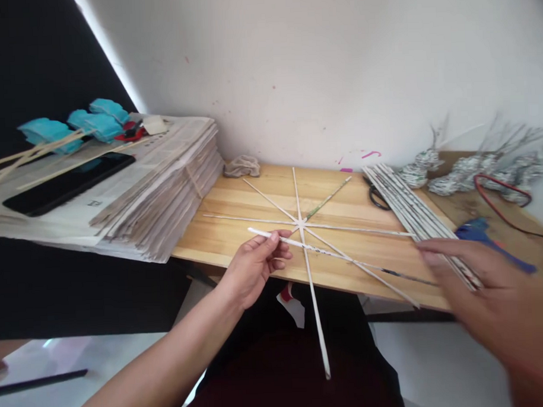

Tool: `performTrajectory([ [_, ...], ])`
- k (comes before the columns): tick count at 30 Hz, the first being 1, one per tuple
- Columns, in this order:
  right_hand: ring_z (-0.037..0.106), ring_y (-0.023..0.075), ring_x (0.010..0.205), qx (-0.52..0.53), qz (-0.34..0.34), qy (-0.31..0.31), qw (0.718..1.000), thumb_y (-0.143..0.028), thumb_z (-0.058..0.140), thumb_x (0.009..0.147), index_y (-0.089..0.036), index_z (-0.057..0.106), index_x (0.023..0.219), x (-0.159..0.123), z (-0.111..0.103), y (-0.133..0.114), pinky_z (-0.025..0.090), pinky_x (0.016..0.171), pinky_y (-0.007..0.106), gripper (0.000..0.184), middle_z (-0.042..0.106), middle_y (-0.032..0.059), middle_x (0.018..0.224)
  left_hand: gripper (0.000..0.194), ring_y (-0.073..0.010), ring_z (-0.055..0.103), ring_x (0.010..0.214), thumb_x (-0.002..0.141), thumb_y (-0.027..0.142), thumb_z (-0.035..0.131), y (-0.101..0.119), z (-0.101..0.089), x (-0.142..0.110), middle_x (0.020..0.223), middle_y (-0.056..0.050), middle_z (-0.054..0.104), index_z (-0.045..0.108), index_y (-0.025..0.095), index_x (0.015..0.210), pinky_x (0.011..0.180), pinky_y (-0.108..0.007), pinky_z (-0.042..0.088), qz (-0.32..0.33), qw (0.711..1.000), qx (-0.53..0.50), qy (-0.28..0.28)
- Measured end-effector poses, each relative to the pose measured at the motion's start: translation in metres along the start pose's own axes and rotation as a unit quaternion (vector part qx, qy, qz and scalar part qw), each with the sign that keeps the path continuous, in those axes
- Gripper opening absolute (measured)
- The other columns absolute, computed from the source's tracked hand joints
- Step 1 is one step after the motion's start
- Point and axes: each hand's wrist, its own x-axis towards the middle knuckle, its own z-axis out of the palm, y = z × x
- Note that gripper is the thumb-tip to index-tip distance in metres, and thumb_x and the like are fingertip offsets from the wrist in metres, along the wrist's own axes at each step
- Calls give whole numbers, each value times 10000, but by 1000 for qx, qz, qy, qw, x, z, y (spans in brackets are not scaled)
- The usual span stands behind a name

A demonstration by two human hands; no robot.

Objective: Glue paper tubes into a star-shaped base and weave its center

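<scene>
A person's left hand [261, 262] pinches a slim rolled-paper tube [290, 242] between thumb and curled fingers, just in from its white end, above the near edge of a wooden tabletop [227, 196]. The tube slants away to the right, over the lower spokes of a star of paper tubes [301, 224] laid out at the center of the wood, one spoke jutting past the near edge.

The right hand [492, 285], blurred, reaches over the lower part of a bundle of printed paper tubes [409, 213]; whether its fingers grip anything cannot be told. A black-handled tool [378, 197] lies partly under the bundle.

At left, a black smartphone [70, 182], pale thin sticks [38, 153] and crumpled blue items [102, 123] top a tall stack of newspapers [181, 171], with a wadded beige cloth [242, 166] just beside it. At right, bulky printed-paper forms [464, 172] sit near a red cord [492, 204] and a blue object [493, 243].
</scene>
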Motion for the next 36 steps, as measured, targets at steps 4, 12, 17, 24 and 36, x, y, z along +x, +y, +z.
performTrajectory([
  [4,611,272,1069,14,-69,-121,990,-310,583,905,-273,605,1193,-3,39,-47,475,936,448,291,672,65,1132,287,-111,623,724,851,364,674,-14,13,-9,799,-64,651,731,123,995,597,-183,488,-22,998,36,-55],
  [12,649,184,837,66,-13,-211,975,-244,451,972,-237,652,1109,-12,48,-57,505,741,320,244,694,52,942,279,-110,602,697,831,374,696,-6,2,-15,745,-39,625,710,133,969,591,-192,476,29,999,24,-4],
  [17,642,234,939,-21,-57,-127,990,-242,514,937,-247,677,1083,-8,32,-47,499,843,391,218,701,63,975,262,-101,600,684,815,361,714,2,-10,-11,739,-19,613,692,141,955,589,-184,472,71,996,-9,47],
  [24,638,238,801,-38,-12,63,997,-296,688,829,-264,709,809,-11,15,-55,493,784,397,43,684,58,820,241,-130,646,795,825,352,706,2,-10,-13,786,-19,634,688,171,983,631,-190,500,104,993,-37,36],
  [36,652,269,1014,431,254,103,860,-515,336,981,-285,659,1036,13,7,-9,542,751,419,401,669,100,1077,278,-162,652,839,873,378,639,-18,-2,-27,904,-68,663,695,171,1051,635,-228,531,50,998,-3,-24],
])
